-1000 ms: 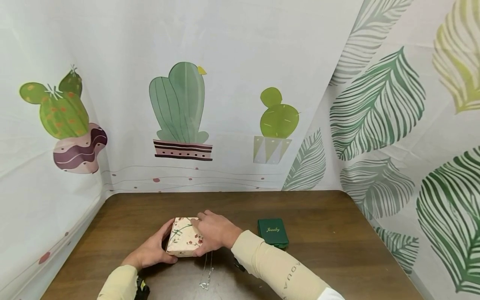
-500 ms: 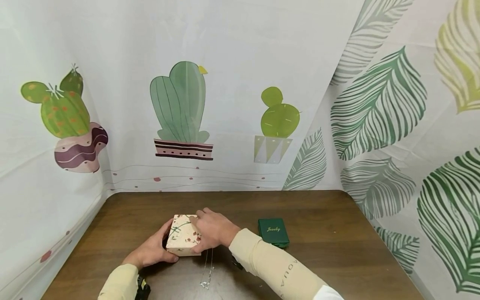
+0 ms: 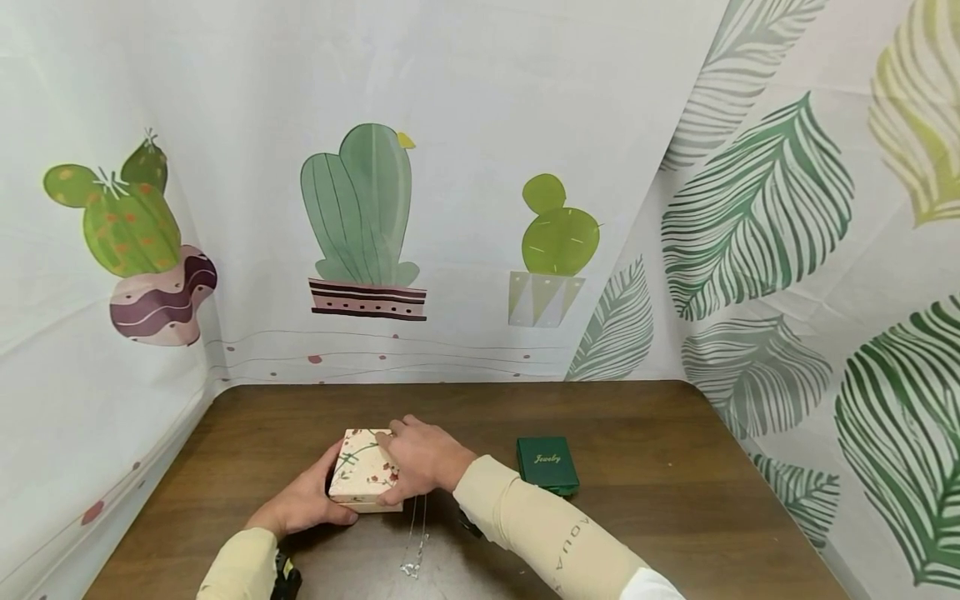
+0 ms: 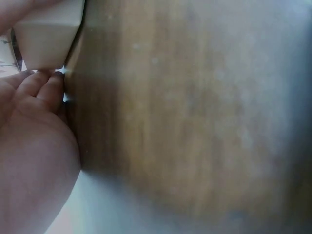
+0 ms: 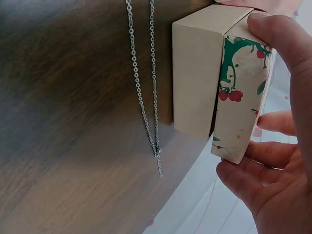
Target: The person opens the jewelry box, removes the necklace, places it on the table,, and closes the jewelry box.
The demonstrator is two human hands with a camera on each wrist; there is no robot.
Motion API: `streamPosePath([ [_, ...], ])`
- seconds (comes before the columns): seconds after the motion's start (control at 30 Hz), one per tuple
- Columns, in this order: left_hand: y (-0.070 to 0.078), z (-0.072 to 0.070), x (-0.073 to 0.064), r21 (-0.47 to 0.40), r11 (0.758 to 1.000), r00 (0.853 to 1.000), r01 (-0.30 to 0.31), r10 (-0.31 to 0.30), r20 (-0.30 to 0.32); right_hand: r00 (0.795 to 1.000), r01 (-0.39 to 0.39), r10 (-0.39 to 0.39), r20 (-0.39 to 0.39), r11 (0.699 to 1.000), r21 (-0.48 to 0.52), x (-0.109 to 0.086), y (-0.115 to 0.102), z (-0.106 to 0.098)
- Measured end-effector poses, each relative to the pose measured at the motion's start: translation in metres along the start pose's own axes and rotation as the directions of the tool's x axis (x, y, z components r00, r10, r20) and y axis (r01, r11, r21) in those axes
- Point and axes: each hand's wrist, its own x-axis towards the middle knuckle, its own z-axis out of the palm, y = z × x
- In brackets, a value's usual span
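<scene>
A cream box with a floral lid (image 3: 362, 468) stands on the table between both hands. My left hand (image 3: 303, 498) holds its left side low down, thumb at the front; in the left wrist view the left hand (image 4: 36, 151) has its fingertips at the box's plain side. My right hand (image 3: 426, 457) grips the lid from the right. In the right wrist view, thumb and fingers pinch the lid (image 5: 241, 97), and a narrow dark gap shows between it and the plain base (image 5: 196, 80). A silver necklace (image 3: 411, 570) lies just in front of the box. The box's inside is hidden.
A dark green box marked "Jewelry" (image 3: 547, 463) stands to the right, beyond the right forearm. The brown wooden table (image 3: 637, 517) ends at a white curtain (image 3: 465, 167) printed with cacti and leaves.
The lid has risen a little and shifted slightly left with my right hand, so more of the base shows below it. My left hand has hardly moved. Necklace and green box stay put.
</scene>
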Motion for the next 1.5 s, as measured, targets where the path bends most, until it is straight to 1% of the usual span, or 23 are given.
streamPosePath([
  [0.33, 0.0017, 0.0001, -0.0007, 0.041, 0.999, 1.000, 0.016, -0.015, -0.016, 1.000, -0.002, 0.002, 0.015, 1.000, 0.002, 0.0015, -0.0010, 0.0003],
  [0.5, 0.0016, 0.0003, -0.0011, 0.063, 0.997, 0.999, 0.034, -0.033, -0.021, 1.000, -0.001, 0.000, 0.022, 1.000, 0.009, 0.0024, -0.0020, 0.0004],
  [0.6, 0.0001, 0.0007, -0.0017, 0.058, 0.997, 0.999, 0.043, -0.042, -0.019, 1.000, 0.003, -0.003, 0.020, 1.000, 0.012, 0.0021, -0.0029, 0.0010],
  [0.8, -0.0018, 0.0008, -0.0018, 0.058, 0.998, 0.999, 0.028, -0.027, -0.022, 1.000, 0.008, -0.008, 0.006, 1.000, 0.021, 0.0011, -0.0034, 0.0035],
  [1.0, -0.0005, 0.0009, -0.0021, 0.066, 0.998, 0.999, 0.017, -0.015, -0.034, 1.000, 0.009, -0.009, -0.003, 1.000, -0.002, 0.0017, -0.0036, 0.0047],
  [1.37, 0.0023, 0.0030, -0.0035, 0.104, 0.994, 0.998, 0.015, -0.009, -0.061, 1.000, -0.005, 0.004, 0.019, 1.000, 0.015, 0.0014, -0.0038, 0.0027],
  [1.5, 0.0014, 0.0034, -0.0036, 0.097, 0.995, 0.998, -0.006, 0.012, -0.064, 1.000, -0.007, 0.006, 0.027, 1.000, 0.018, 0.0011, -0.0039, 0.0015],
])
